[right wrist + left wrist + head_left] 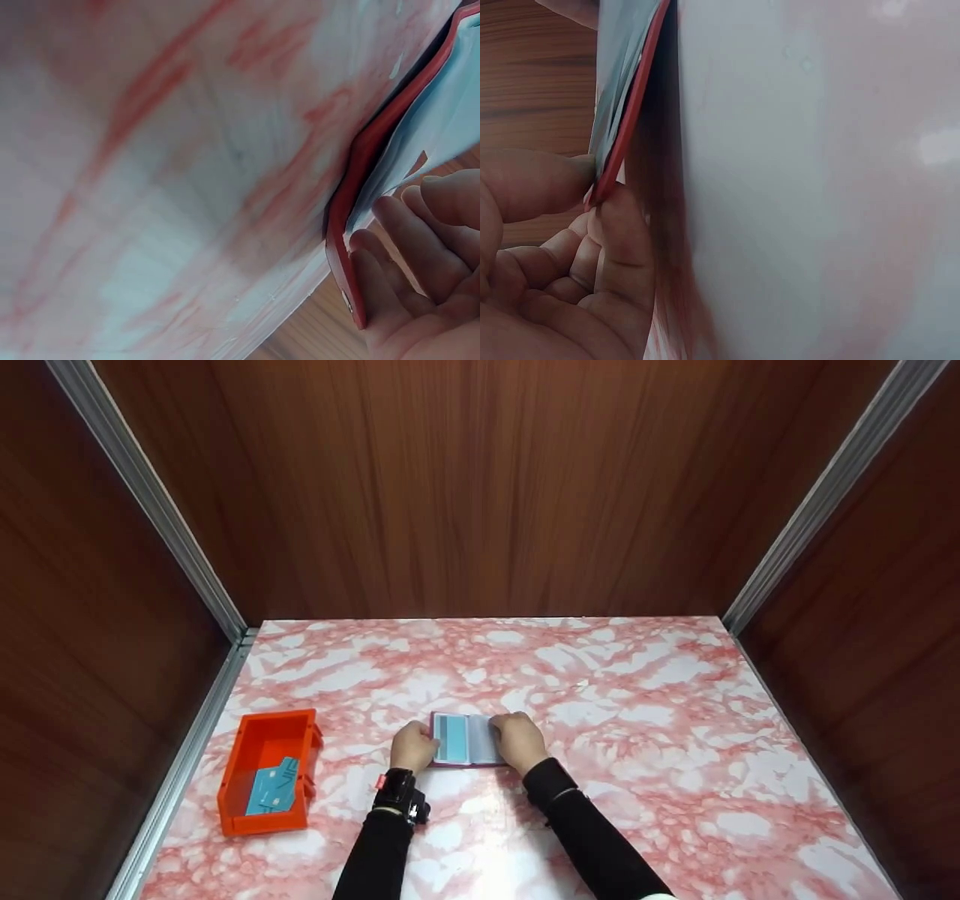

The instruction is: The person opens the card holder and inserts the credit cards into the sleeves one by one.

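A small card holder (482,739) with a red cover and clear sleeves lies spread open on the table in the head view. A light-blue card with a grey stripe (453,739) shows in its left sleeve. My left hand (412,747) pinches the holder's left edge, thumb (544,180) on the sleeves and a finger beneath the red cover (634,97). At the right side, my right hand (520,741) has curled fingers (424,247) against the inside of the red cover (346,202), by the sleeve edges. The right half shows a cloudy clear sleeve (484,737).
An orange bin (234,780) stands at the left of the table, with several blue cards (274,787) inside. The tabletop (637,735) has a pink and white marbled pattern. Brown wood-grain panels (480,487) enclose it at the back and both sides, with metal posts (161,510) in the corners.
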A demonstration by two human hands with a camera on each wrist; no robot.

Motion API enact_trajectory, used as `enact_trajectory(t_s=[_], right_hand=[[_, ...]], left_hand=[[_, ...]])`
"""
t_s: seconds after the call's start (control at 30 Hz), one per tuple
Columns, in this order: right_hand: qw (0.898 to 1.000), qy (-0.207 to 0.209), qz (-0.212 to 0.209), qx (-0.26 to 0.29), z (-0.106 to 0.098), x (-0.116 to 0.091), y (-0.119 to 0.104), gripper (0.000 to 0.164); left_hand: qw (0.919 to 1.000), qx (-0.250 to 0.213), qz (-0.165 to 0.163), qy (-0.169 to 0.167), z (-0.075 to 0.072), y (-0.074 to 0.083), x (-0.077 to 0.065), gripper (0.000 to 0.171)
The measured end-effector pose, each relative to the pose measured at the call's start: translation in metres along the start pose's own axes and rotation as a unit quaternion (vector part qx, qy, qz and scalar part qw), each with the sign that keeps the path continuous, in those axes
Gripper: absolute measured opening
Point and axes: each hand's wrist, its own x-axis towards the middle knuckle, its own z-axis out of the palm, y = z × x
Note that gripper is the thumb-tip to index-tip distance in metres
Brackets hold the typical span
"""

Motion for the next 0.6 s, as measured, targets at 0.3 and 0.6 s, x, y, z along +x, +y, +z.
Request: enact_trajectory(t_s=[0.3,0.6], right_hand=[[0.999,-0.019,0.013,0.028,0.0036,0.0008,-0.0005,0.013],[0.997,-0.039,-0.006,0.062,0.003,0.0015,-0.0059,0.014]], left_hand=[[0.9999,-0.011,-0.005,-0.003,0.0013,-0.0036,0.0023,0.014],[0.9994,-0.029,0.017,0.008,0.0002,-0.0041,0.0003,0.013]])
